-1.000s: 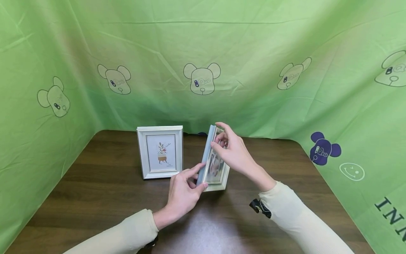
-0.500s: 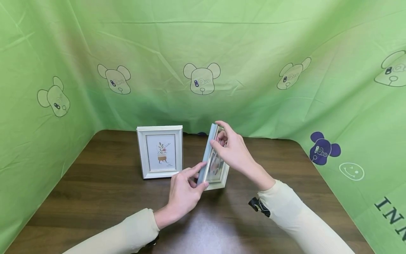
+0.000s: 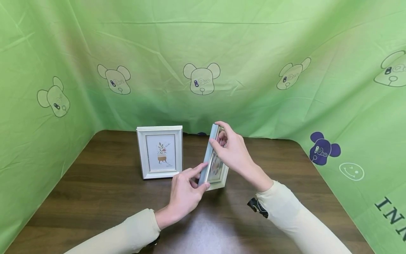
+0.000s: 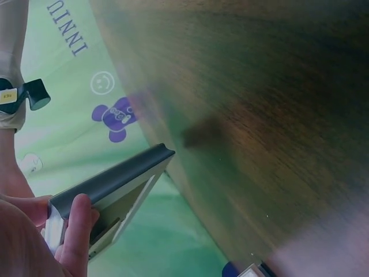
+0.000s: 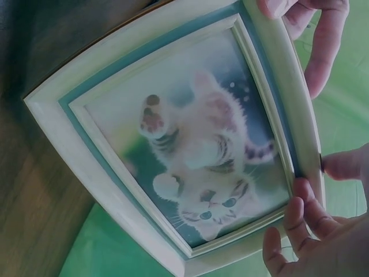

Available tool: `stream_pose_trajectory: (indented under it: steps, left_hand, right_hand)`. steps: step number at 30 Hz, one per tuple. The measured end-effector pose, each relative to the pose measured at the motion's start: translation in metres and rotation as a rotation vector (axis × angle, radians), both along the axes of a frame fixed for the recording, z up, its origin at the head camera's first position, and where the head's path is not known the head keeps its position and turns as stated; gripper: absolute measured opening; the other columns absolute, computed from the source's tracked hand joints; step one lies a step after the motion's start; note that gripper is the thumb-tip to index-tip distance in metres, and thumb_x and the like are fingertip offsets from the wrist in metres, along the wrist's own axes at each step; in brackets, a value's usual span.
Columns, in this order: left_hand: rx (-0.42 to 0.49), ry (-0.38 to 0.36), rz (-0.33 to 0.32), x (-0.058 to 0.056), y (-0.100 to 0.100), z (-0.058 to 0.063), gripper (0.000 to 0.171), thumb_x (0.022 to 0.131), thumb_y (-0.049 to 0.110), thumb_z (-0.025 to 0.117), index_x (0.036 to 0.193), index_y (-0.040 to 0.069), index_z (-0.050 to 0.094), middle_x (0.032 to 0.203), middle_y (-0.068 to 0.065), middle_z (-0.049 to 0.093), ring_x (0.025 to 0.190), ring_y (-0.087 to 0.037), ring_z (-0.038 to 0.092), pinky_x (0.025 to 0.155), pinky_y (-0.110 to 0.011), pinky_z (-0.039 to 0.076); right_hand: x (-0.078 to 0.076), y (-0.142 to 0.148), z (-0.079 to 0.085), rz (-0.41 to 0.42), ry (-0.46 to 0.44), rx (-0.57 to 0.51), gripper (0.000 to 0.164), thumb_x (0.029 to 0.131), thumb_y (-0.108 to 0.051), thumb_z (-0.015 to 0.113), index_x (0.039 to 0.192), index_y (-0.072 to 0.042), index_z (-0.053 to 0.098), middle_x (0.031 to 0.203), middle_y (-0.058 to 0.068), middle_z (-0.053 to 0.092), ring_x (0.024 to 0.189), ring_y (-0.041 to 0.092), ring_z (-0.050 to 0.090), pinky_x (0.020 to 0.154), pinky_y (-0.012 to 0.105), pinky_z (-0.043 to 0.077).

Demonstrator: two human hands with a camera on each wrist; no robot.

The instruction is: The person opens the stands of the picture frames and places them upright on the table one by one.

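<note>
The kitten frame [image 3: 208, 150] is held tilted over the middle of the table [image 3: 104, 211], its face turned right. Its near end is pinched by the left hand [image 3: 185, 190], its far end by the right hand [image 3: 233, 151]; contact with the table cannot be confirmed. The plant frame [image 3: 162, 151] is stood upright to the left. Green cloth [image 3: 203, 38] is hung beyond, left, far and right.

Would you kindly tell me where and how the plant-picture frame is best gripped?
Probably pinch the plant-picture frame by its top border, from above: it stands up with that edge exposed, whereas the left hand overlaps its lower right corner in view.
</note>
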State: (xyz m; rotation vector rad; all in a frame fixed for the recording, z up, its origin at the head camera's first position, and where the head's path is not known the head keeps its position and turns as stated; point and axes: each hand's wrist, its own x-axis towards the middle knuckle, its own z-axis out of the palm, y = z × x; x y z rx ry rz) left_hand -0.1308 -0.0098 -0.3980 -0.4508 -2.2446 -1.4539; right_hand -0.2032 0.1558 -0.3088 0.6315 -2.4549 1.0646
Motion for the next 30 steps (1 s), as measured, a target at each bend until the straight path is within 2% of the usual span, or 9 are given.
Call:
stream_pose_trajectory:
  steps: [7,16,24,30]
  left_hand:
    - [-0.025,0.023,-0.004,0.0026,0.0011,0.0025,0.060,0.068,0.011,0.085,0.122,0.028,0.066,0.074,0.011,0.061,0.052,0.001,0.053,0.052,-0.019,0.047]
    - [-0.043,0.053,-0.008,0.0044,0.0036,0.0043,0.061,0.068,0.011,0.084,0.123,0.027,0.065,0.076,0.011,0.061,0.052,0.004,0.053,0.053,-0.017,0.046]
    - [-0.054,0.079,-0.017,0.0050,0.0053,0.0033,0.063,0.068,0.011,0.084,0.125,0.029,0.063,0.076,0.009,0.060,0.052,0.004,0.053,0.053,-0.015,0.046]
    - [-0.072,0.125,-0.015,0.0037,0.0066,0.0017,0.063,0.068,0.010,0.084,0.126,0.027,0.063,0.077,0.008,0.059,0.053,0.004,0.052,0.053,-0.012,0.044]
  right_hand:
    - [0.0003,-0.0032,-0.0022,-0.038,0.041,-0.008,0.048,0.088,-0.019,0.065,0.131,-0.012,0.046,0.079,-0.002,0.055,0.068,0.012,0.051,0.059,0.029,0.045]
    - [0.0004,-0.0052,-0.0017,-0.085,0.076,-0.011,0.042,0.089,-0.018,0.063,0.128,-0.012,0.049,0.079,-0.003,0.053,0.068,0.011,0.051,0.058,0.029,0.045]
    - [0.0034,-0.0063,-0.0024,-0.095,0.085,-0.082,0.040,0.088,-0.014,0.063,0.126,-0.017,0.051,0.078,-0.004,0.055,0.068,0.011,0.051,0.056,0.028,0.044]
    - [0.0031,-0.0062,-0.0037,-0.109,0.100,-0.116,0.039,0.088,-0.014,0.064,0.125,-0.020,0.052,0.076,-0.005,0.054,0.069,0.010,0.051,0.056,0.027,0.042]
